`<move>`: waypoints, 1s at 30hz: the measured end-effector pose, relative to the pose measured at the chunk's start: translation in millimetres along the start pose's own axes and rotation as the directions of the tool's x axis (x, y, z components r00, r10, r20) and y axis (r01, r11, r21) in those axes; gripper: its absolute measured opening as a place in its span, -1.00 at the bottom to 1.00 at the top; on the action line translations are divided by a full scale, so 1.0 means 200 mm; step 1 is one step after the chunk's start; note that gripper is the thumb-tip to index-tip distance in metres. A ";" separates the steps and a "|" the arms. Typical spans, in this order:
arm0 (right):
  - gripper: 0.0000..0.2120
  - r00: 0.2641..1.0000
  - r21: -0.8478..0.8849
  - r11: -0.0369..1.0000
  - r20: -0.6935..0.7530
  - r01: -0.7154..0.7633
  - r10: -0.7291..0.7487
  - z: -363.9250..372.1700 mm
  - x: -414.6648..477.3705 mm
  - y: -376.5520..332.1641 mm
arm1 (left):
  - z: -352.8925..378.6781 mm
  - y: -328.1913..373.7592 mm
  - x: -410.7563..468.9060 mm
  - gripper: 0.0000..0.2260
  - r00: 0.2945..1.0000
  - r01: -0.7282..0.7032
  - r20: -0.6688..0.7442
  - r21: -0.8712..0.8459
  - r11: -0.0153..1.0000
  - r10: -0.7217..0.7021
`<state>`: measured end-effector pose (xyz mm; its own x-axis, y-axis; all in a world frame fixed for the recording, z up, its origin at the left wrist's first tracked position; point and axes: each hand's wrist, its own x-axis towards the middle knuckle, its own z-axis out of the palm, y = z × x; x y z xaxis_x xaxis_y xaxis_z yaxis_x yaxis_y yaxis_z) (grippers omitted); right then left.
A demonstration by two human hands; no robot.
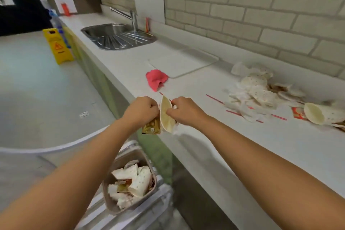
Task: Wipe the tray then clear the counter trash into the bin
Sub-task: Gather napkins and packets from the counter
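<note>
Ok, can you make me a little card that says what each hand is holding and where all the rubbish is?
left hand: grips a brown sachet
right hand: pinches a squashed paper cup
bin: on the floor below the hands, with cups and wrappers inside
trash pile: cups, napkins and red straws on the counter, to the right
pink cloth: crumpled beside the tray
tray: flat on the counter, near the sink

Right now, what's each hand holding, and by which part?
Left hand grips a brown sachet by its top end; right hand pinches a squashed paper cup at its rim.
</note>
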<state>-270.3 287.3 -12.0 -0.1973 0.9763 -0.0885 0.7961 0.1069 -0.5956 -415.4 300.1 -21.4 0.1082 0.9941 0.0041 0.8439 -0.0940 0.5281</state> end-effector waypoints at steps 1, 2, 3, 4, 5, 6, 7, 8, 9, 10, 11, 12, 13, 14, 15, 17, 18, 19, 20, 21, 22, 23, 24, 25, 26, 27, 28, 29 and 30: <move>-0.92 1.000 -0.004 1.000 0.023 0.005 -0.005 0.08 0.02 -0.03 | 0.00 -0.10 -0.02 -0.79 0.999 0.044 0.004 0.014 0.999 -0.044; -0.90 0.999 -0.008 1.000 0.053 0.002 -0.002 0.17 0.04 -0.06 | 0.01 -0.19 -0.04 -0.79 0.997 0.082 0.014 0.029 0.996 -0.082; -0.86 0.996 -0.012 1.000 0.085 -0.005 0.006 0.26 0.06 -0.07 | 0.02 -0.29 -0.07 -0.79 0.993 0.118 0.026 0.036 0.992 -0.119; -0.80 0.993 -0.021 1.000 0.118 -0.023 0.025 0.34 0.07 -0.08 | 0.05 -0.38 -0.09 -0.79 0.988 0.151 0.033 0.036 0.988 -0.152; -0.73 0.987 -0.035 0.999 0.155 -0.040 0.045 0.43 0.09 -0.07 | 0.08 -0.47 -0.11 -0.78 0.981 0.190 0.035 0.041 0.981 -0.191; -0.69 0.979 -0.052 0.997 0.191 -0.055 0.064 0.51 0.10 -0.06 | 0.12 -0.56 -0.14 -0.78 0.973 0.228 0.035 0.055 0.972 -0.230; -0.67 0.971 -0.072 0.995 0.225 -0.068 0.083 0.59 0.11 -0.04 | 0.16 -0.64 -0.17 -0.78 0.963 0.264 0.041 0.070 0.962 -0.267; -0.68 0.962 -0.085 0.992 0.251 -0.088 0.107 0.65 0.12 -0.03 | 0.20 -0.71 -0.19 -0.79 0.951 0.300 0.052 0.086 0.950 -0.305; -0.70 0.954 -0.090 0.990 0.269 -0.108 0.128 0.71 0.13 -0.02 | 0.24 -0.78 -0.22 -0.80 0.937 0.336 0.068 0.099 0.937 -0.344; -0.72 0.949 -0.090 0.988 0.280 -0.125 0.146 0.77 0.15 -0.02 | 0.28 -0.85 -0.25 -0.81 0.921 0.370 0.089 0.103 0.923 -0.379; -0.74 0.948 -0.096 0.986 0.277 -0.135 0.157 0.80 0.15 0.00 | 0.33 -0.89 -0.27 -0.81 0.908 0.394 0.115 0.102 0.914 -0.404; -0.74 0.948 -0.105 0.985 0.274 -0.140 0.164 0.83 0.16 0.00 | 0.36 -0.93 -0.30 -0.81 0.892 0.417 0.146 0.100 0.903 -0.428; -0.74 0.949 -0.115 0.983 0.265 -0.142 0.168 0.85 0.16 0.00 | 0.39 -0.97 -0.32 -0.80 0.876 0.435 0.183 0.095 0.895 -0.445; -0.73 0.951 -0.120 0.982 0.255 -0.149 0.175 0.88 0.17 0.00 | 0.42 -0.99 -0.34 -0.78 0.865 0.444 0.220 0.083 0.892 -0.451; -0.72 0.953 -0.117 0.981 0.245 -0.154 0.179 0.90 0.18 0.00 | 0.44 -1.01 -0.36 -0.75 0.855 0.447 0.258 0.071 0.891 -0.450; -0.72 0.952 -0.086 0.982 0.242 -0.170 0.186 0.94 0.20 0.00 | 0.46 -1.04 -0.38 -0.64 0.846 0.441 0.307 0.056 0.896 -0.436; -0.75 0.949 -0.071 0.982 0.255 -0.175 0.187 0.95 0.20 0.00 | 0.46 -1.05 -0.38 -0.61 0.855 0.430 0.302 0.042 0.902 -0.422; -0.80 0.944 -0.058 0.984 0.277 -0.171 0.180 0.97 0.21 0.00 | 0.45 -1.06 -0.37 -0.61 0.869 0.419 0.283 0.022 0.908 -0.407; -0.83 0.935 -0.042 0.985 0.311 -0.165 0.170 0.99 0.21 0.00 | 0.44 -1.07 -0.36 -0.63 0.884 0.405 0.257 -0.002 0.914 -0.391; -0.83 0.923 -0.027 0.988 0.352 -0.155 0.155 1.01 0.20 -0.01 | 0.43 -1.09 -0.36 -0.65 0.893 0.399 0.234 -0.010 0.917 -0.385; -0.79 0.906 -0.019 0.989 0.399 -0.145 0.140 1.03 0.19 -0.01 | 0.41 -1.10 -0.35 -0.67 0.896 0.399 0.211 0.000 0.917 -0.390; -0.76 0.884 -0.023 0.991 0.449 -0.131 0.128 1.06 0.18 -0.02 | 0.40 -1.12 -0.34 -0.67 0.889 0.421 0.194 0.014 0.907 -0.415; -0.72 0.863 -0.028 0.993 0.491 -0.117 0.115 1.09 0.18 -0.02 | 0.39 -1.14 -0.33 -0.66 0.876 0.449 0.185 0.018 0.893 -0.445; -0.69 0.847 -0.027 0.995 0.523 -0.100 0.099 1.12 0.17 -0.02 | 0.38 -1.15 -0.33 -0.65 0.862 0.478 0.187 0.011 0.878 -0.471; -0.65 0.837 -0.026 0.995 0.539 -0.092 0.092 1.15 0.17 -0.02 | 0.37 -1.17 -0.33 -0.65 0.857 0.488 0.188 0.008 0.873 -0.480; -0.62 0.836 -0.035 0.996 0.541 -0.087 0.092 1.17 0.17 -0.02 | 0.36 -1.18 -0.34 -0.65 0.853 0.492 0.197 0.008 0.871 -0.483; -0.57 0.840 -0.051 0.995 0.533 -0.086 0.100 1.19 0.17 -0.01 | 0.36 -1.19 -0.34 -0.67 0.852 0.490 0.203 0.011 0.871 -0.482; -0.53 0.849 -0.072 0.994 0.518 -0.082 0.107 1.21 0.18 -0.01 | 0.36 -1.20 -0.35 -0.67 0.848 0.495 0.211 0.008 0.869 -0.486; -0.50 0.857 -0.086 0.992 0.501 -0.091 0.122 1.22 0.18 -0.01 | 0.36 -1.22 -0.36 -0.67 0.844 0.503 0.216 0.001 0.864 -0.491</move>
<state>-418.2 277.4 -208.2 -0.3582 0.7557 -0.5484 0.8571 0.0332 -0.5140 -590.3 248.2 -211.6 -0.2096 0.8734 -0.4395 0.7842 0.4186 0.4580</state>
